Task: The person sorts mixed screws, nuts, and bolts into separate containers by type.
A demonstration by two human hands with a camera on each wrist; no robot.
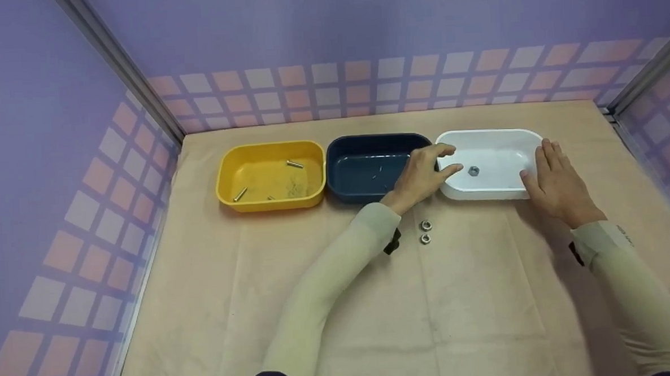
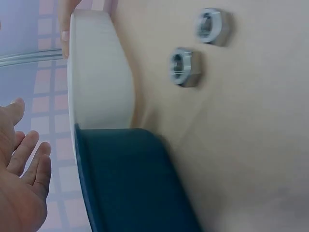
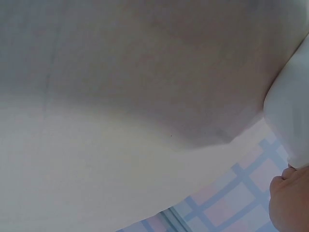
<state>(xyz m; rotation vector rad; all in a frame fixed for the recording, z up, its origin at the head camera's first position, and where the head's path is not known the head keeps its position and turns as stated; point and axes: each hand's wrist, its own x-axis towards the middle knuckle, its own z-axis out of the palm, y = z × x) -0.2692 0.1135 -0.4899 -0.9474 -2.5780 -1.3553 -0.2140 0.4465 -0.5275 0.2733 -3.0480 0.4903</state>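
My left hand (image 1: pixel 421 176) hovers over the dark blue tray (image 1: pixel 357 173), thumb and fingers apart around the near left end of the white tray (image 1: pixel 500 158). Nothing lies between those fingers; the left wrist view also shows them spread. At the white tray's right end, my right hand (image 1: pixel 559 192) lies along the rim with straight fingers. One hex nut (image 1: pixel 473 171) rests on the white tray's floor. Two more nuts, a far one (image 1: pixel 425 225) and a near one (image 1: pixel 425 239), sit on the cloth in front of the trays.
To the left stands a yellow tray (image 1: pixel 255 171) with several screws, including one at its right (image 1: pixel 294 164). A few small slim pieces (image 1: pixel 378 173) lie in the blue tray. Beige cloth (image 1: pixel 329 324) covers the table, and patterned panels (image 1: pixel 328 30) wall it in at the back and sides.
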